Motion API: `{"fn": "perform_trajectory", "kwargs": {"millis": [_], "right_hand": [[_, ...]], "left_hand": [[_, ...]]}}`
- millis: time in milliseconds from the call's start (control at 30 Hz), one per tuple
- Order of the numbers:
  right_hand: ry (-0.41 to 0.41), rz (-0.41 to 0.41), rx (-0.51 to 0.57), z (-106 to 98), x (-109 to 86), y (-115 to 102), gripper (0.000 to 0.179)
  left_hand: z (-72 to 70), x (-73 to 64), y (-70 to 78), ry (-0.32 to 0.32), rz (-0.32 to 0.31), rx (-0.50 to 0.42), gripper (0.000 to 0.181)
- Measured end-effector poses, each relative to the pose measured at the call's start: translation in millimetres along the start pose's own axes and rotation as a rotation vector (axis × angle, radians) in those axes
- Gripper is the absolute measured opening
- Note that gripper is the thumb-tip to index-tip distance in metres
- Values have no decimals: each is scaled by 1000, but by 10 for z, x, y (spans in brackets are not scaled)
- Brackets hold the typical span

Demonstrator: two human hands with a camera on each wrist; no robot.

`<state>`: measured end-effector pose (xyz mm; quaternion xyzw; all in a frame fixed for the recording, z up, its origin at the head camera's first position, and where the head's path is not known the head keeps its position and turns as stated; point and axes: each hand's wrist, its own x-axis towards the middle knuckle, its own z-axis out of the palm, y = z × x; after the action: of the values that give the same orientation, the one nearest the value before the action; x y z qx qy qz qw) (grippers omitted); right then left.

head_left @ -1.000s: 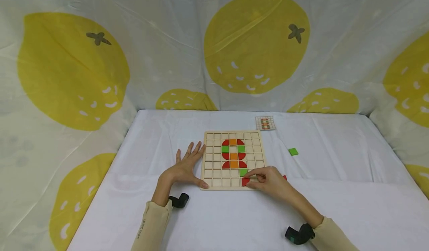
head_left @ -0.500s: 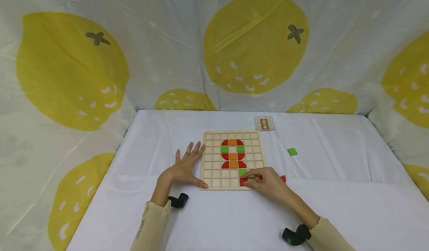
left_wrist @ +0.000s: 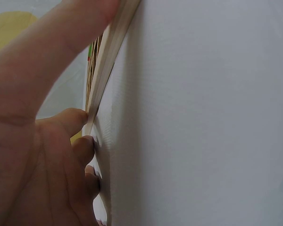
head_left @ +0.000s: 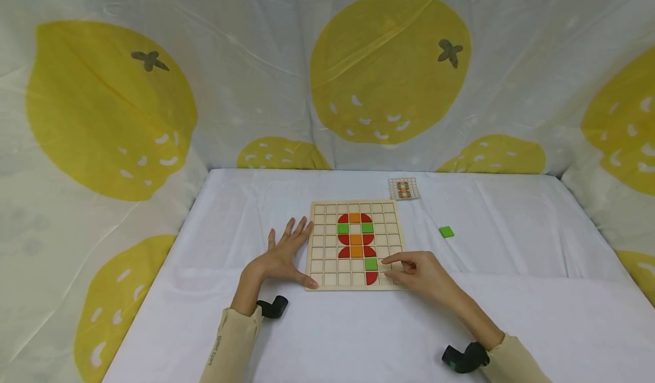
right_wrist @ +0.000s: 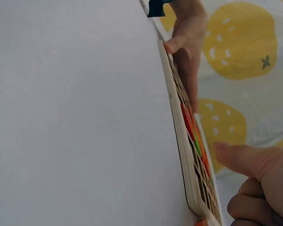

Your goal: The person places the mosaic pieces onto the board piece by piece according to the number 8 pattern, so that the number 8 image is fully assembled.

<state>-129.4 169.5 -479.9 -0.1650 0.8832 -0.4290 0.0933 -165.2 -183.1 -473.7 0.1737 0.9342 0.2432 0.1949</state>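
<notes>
A wooden grid board lies on the table, holding red, orange and green tiles. In its front row sits a red round-cornered tile, just in front of a green square tile. My left hand is spread at the board's left side, thumb at the front left corner and fingertips at the edge. Over the board's right front part is my right hand, thumb and index finger apart with nothing between them. In the right wrist view, an orange-red piece shows partly beside the board's near end.
A small pattern card lies behind the board's far right corner. To the right of the board there is a loose green square tile. A lemon-print cloth stands behind and beside the white-covered table.
My right hand has let go of the red tile, which now lies in the front row, and has drawn back to the right. The left hand stays in place.
</notes>
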Motion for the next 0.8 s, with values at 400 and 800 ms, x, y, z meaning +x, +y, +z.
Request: {"fn": "perform_trajectory", "kwargs": {"millis": [400, 800], "right_hand": [[123, 47, -75, -355, -239, 298, 22], [117, 83, -44, -515, -404, 467, 28]], "left_hand": [[-3, -2, -21, -5, 11, -5, 143], [-3, -9, -20, -11, 20, -11, 144]]}}
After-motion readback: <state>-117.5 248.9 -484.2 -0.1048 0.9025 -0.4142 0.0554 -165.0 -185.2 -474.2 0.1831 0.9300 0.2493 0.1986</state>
